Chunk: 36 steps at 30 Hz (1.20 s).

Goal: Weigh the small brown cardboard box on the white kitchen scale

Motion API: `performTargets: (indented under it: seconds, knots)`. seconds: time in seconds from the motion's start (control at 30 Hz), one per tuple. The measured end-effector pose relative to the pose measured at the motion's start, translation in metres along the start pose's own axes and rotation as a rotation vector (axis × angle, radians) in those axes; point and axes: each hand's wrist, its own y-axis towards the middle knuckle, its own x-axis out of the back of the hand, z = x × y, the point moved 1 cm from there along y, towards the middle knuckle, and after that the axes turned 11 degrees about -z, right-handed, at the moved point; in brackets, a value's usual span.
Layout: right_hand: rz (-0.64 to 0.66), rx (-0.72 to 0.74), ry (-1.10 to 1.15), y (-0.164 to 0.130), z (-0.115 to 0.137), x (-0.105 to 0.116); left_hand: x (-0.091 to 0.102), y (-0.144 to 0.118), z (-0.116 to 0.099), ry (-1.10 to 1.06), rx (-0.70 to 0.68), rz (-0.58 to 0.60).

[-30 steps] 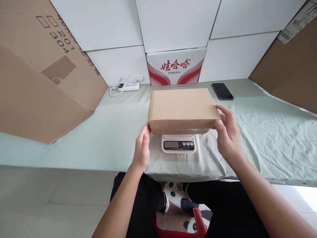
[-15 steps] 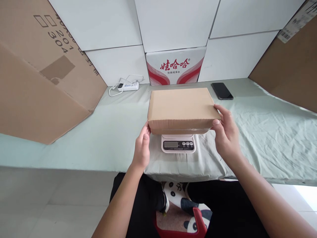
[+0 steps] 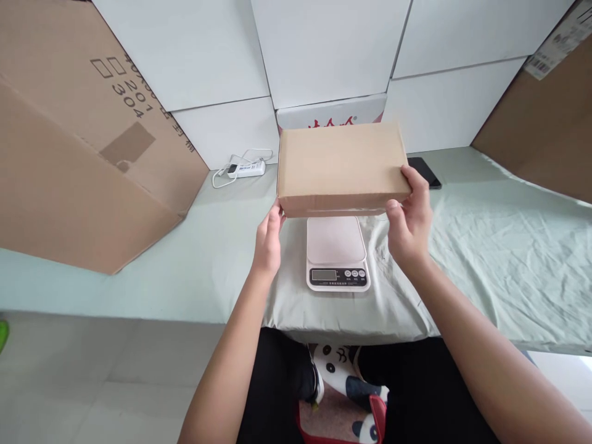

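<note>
A closed brown cardboard box (image 3: 340, 165) hangs in the air above a white kitchen scale (image 3: 337, 254). My left hand (image 3: 268, 237) grips the box's lower left corner from beneath. At the box's right end, my right hand (image 3: 411, 219) clasps it with the thumb on the front face. The scale's bare platform and its small display face me, on the pale green cloth that covers the table (image 3: 485, 246).
A large brown carton (image 3: 78, 160) leans at the left, another (image 3: 546, 123) at the right. White boxes (image 3: 324, 49) line the back wall. A white power strip with cable (image 3: 245, 168) and a dark phone (image 3: 425, 171) lie on the cloth.
Both hands have lifted the box up off the scale, uncovering the scale's platform. The box now hides most of the red-printed white box behind it.
</note>
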Motion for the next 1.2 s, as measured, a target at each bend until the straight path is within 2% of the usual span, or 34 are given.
performTargets:
  seconds: [0.17,0.3,0.4,0.8,0.97,1.13,1.2]
  knots:
    - [0.066,0.04,0.061,0.007,-0.04,-0.034,-0.012,0.035,0.028,-0.007,0.06,0.015]
    - [0.092,-0.048,0.034,0.007,-0.069,-0.048,-0.022,0.052,0.05,-0.019,0.122,0.022]
    - [0.123,-0.111,0.028,0.005,-0.079,-0.053,-0.025,0.058,0.057,-0.029,0.151,0.03]
    - [0.213,-0.186,0.07,0.007,-0.087,-0.047,-0.024,0.058,0.072,-0.006,0.2,-0.005]
    - [0.169,-0.237,0.109,0.004,-0.092,-0.042,-0.02,0.062,0.073,-0.005,0.223,-0.036]
    - [0.137,-0.348,0.145,-0.002,-0.109,-0.043,-0.023,0.062,0.076,-0.012,0.222,-0.053]
    - [0.171,-0.287,0.154,-0.003,-0.114,-0.045,-0.025,0.062,0.077,-0.019,0.236,-0.037]
